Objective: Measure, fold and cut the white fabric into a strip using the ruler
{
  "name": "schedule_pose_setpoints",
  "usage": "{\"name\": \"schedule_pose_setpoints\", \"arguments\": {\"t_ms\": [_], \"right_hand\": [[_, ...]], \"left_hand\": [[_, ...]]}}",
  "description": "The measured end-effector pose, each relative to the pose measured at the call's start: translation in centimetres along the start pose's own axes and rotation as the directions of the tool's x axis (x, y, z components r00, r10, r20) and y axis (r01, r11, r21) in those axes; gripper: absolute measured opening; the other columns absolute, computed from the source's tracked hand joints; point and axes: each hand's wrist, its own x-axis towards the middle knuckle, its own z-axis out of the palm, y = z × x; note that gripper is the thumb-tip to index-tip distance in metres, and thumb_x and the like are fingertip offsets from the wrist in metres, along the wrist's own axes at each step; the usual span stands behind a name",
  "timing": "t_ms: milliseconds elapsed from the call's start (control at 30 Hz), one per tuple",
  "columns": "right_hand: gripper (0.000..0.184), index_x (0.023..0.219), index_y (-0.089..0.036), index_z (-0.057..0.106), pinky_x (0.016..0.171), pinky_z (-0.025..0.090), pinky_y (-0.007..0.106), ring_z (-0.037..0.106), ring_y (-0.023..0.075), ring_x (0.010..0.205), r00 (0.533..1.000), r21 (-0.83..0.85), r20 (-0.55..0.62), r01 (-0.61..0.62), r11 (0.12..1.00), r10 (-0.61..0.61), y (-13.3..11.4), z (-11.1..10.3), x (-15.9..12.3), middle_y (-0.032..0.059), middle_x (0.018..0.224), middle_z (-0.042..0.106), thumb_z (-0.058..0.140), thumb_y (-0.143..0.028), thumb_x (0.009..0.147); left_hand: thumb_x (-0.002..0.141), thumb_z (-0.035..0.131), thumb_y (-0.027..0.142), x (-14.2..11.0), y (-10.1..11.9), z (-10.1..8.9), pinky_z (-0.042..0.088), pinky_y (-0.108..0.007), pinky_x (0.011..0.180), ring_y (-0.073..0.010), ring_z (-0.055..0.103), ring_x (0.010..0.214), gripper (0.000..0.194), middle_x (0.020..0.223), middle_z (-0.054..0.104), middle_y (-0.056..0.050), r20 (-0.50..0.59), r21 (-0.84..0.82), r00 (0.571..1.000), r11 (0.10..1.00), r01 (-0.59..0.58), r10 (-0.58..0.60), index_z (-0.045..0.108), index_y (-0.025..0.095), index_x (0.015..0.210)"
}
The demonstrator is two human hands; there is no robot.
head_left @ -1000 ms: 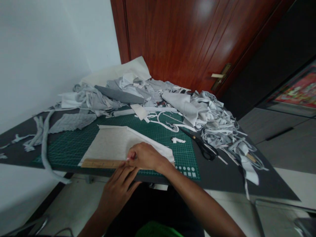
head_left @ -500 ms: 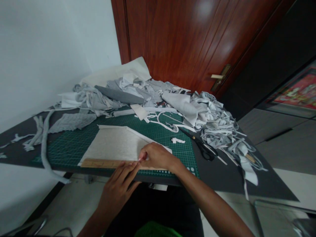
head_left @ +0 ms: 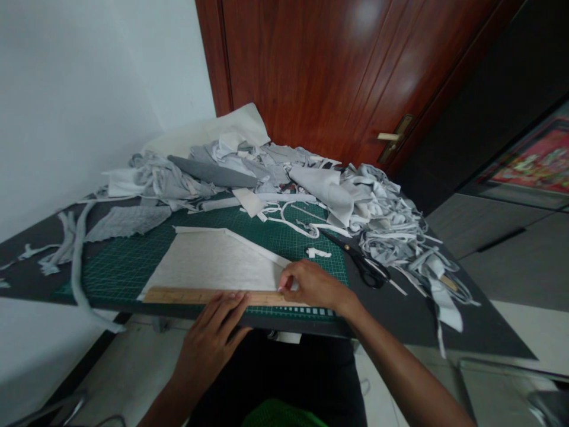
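Wood ruler (head_left: 208, 296) spotted on that green cutting mat (head_left: 284, 237), so how are the hands placed?

Left hand (head_left: 213, 338) is laid out wide, fingers spread and pressed onto the ruler's near edge. Right hand (head_left: 311, 286) is kept narrow, fingers bunched over the pale fabric piece (head_left: 208, 264) just past the ruler, with a tiny light tip showing. Whatever's pinched there is too small to be made out, tbh.

And where's the fabric?

It's laid flat on the mat, with the ruler set along its near edge and a white strip (head_left: 253, 248) lying along its upper edge.

Anything else close by?

Black-handled scissors (head_left: 367, 270) are left on the dark table (head_left: 400, 320), right of the mat and near the right hand. Grey and white scraps (head_left: 382, 222) are heaped behind, against a reddish wooden door (head_left: 311, 71).
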Motion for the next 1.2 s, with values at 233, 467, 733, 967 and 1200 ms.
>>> {"name": "schedule_pose_setpoints", "arguments": {"t_ms": [233, 467, 733, 967, 1200], "right_hand": [[0.007, 0.085, -0.018, 0.072, 0.063, 0.04, 0.021, 0.057, 0.0102, 0.066, 0.98, 0.233, -0.196, 0.091, 0.968, -0.044, 2.2, 1.9, -1.7, -0.0012, 0.081, 0.068, 0.07, -0.011, 0.084], [0.019, 0.109, -0.019, 0.068, 0.056, 0.037, 0.023, 0.048, 0.01, 0.061, 0.88, 0.475, -0.444, 0.073, 0.877, 0.167, 2.8, 4.4, -3.2, -0.0017, 0.083, 0.06, 0.064, -0.031, 0.095], [0.032, 0.12, -0.019, 0.062, 0.055, 0.038, 0.023, 0.05, 0.0101, 0.061, 0.825, 0.543, -0.504, 0.073, 0.837, 0.255, 2.9, 4.3, -3.1, -0.0011, 0.087, 0.059, 0.064, -0.038, 0.095], [0.031, 0.113, -0.018, 0.071, 0.055, 0.038, 0.023, 0.049, 0.0107, 0.061, 0.832, 0.5, -0.498, 0.046, 0.865, 0.244, 3.0, 4.6, -3.2, -0.0006, 0.083, 0.062, 0.066, -0.04, 0.093], [0.023, 0.096, -0.02, 0.075, 0.058, 0.039, 0.026, 0.048, 0.0132, 0.061, 0.852, 0.399, -0.488, 0.024, 0.917, 0.19, 2.9, 4.5, -3.3, -0.0001, 0.076, 0.061, 0.064, -0.04, 0.096]], "left_hand": [[0.103, 0.053, 0.031, 0.0, 0.1, 0.2, 0.046, -0.046, 0.109, -0.0313, 0.06, 0.123, 0.042, 0.128, 0.069, -0.012, -0.016, -0.01, 1.0, 1.0, 0.017, -0.017, 0.059, 0.011, 0.14], [0.097, 0.062, 0.022, -0.6, 1.2, 1.3, 0.043, -0.047, 0.114, -0.0294, 0.06, 0.122, 0.071, 0.131, 0.066, -0.013, -0.038, -0.042, 0.995, 0.995, 0.086, -0.088, 0.033, 0.016, 0.161], [0.097, 0.055, 0.024, -0.7, 3.4, 2.2, 0.035, -0.052, 0.117, -0.0322, 0.054, 0.131, 0.074, 0.137, 0.06, -0.017, -0.064, -0.054, 0.973, 0.974, 0.218, -0.221, 0.025, 0.018, 0.164], [0.095, 0.053, 0.014, -0.4, 2.9, 1.2, 0.036, -0.05, 0.116, -0.0306, 0.054, 0.13, 0.072, 0.137, 0.06, -0.015, -0.046, -0.084, 0.981, 0.98, 0.182, -0.187, 0.028, 0.019, 0.163], [0.095, 0.061, 0.022, -1.4, 1.5, -0.1, 0.04, -0.056, 0.114, -0.0378, 0.047, 0.138, 0.064, 0.146, 0.047, -0.021, -0.021, -0.121, 0.966, 0.96, 0.253, -0.258, 0.04, 0.019, 0.155]]}}
